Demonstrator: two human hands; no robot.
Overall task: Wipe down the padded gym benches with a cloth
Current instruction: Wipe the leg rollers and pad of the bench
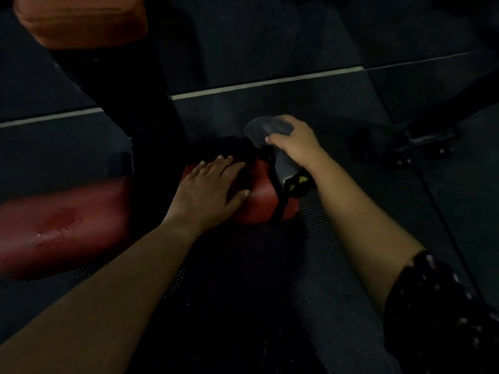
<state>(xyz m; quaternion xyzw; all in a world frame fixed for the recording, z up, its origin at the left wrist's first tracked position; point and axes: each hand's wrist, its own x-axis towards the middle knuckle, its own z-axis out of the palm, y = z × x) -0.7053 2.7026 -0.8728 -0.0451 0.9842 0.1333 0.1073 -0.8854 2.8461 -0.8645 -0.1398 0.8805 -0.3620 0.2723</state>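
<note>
The scene is dim. A red padded roller (259, 201) lies low in the middle, with a black strap across its right end. My left hand (210, 190) rests flat on top of it, fingers straight. A longer red pad (59, 228) with a wet shine sits at the left. My right hand (294, 141) grips a grey cloth (267, 128) just above and right of the roller's end. Part of the cloth hangs under my wrist. An orange pad (81, 20) shows at the top left.
A black frame post (151, 103) rises between the two red pads. Dark rubber flooring (270, 265) with a pale seam line (256, 83) spreads around. A black metal foot with bolts (421, 147) stands at the right. A yellow-and-black tag (295, 183) sits under my right wrist.
</note>
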